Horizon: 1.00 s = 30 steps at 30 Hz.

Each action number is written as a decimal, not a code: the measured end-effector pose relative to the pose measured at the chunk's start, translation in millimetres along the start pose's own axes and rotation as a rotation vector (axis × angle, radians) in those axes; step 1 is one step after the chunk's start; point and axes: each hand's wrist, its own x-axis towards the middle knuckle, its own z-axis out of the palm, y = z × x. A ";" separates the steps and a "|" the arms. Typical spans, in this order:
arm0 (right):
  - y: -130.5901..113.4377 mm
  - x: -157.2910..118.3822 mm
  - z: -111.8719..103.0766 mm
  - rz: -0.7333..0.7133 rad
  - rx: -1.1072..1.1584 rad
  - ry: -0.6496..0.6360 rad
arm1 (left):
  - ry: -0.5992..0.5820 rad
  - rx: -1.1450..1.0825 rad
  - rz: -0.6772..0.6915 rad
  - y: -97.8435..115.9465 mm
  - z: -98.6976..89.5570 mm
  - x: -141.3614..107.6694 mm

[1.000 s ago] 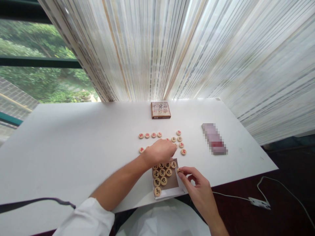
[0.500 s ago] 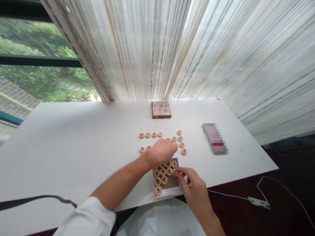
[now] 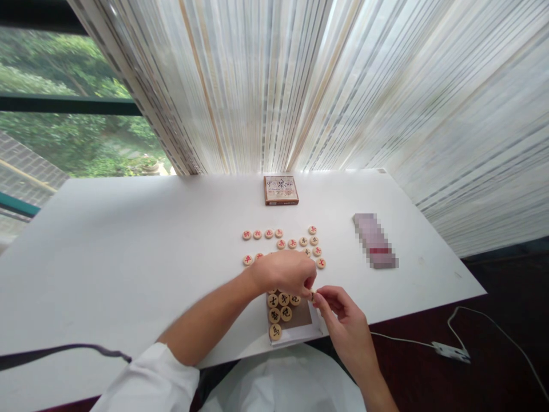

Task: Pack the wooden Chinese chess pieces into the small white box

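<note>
Over the box's right side, my right hand (image 3: pixel 346 317) pinches a round wooden Chinese chess piece (image 3: pixel 313 296) between thumb and fingers. My left hand (image 3: pixel 288 271) reaches across from the left, its fingers curled and their tips closed on that same piece. Under the hands lies the shallow box tray (image 3: pixel 302 332), holding several black-lettered pieces such as one in the lower left corner (image 3: pixel 275 331); its lower right part shows bare bottom. My left hand hides the tray's far rows. Beyond it, red- and black-lettered pieces (image 3: pixel 292 244) lie face up on the white table (image 3: pixel 171 229).
A printed box lid (image 3: pixel 281 190) lies at the table's back, near the striped curtain (image 3: pixel 266 86). To the right is a blurred-out flat object (image 3: pixel 376 241). A white cable with a power strip (image 3: pixel 451 352) runs beyond the table's front right edge.
My right hand has lifted the piece from the tray's right side, slightly up and right. My left hand has moved right and down to meet it, uncovering some red pieces.
</note>
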 end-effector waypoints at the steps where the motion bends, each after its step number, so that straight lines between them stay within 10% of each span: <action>1: -0.2 -0.6 0.3 -0.005 0.011 -0.004 | -0.004 -0.010 0.008 0.0 -0.3 0.2; 30: 20.9 -1.6 0.9 -0.190 -0.388 -0.034 | -0.027 0.184 -0.106 14.4 23.2 11.7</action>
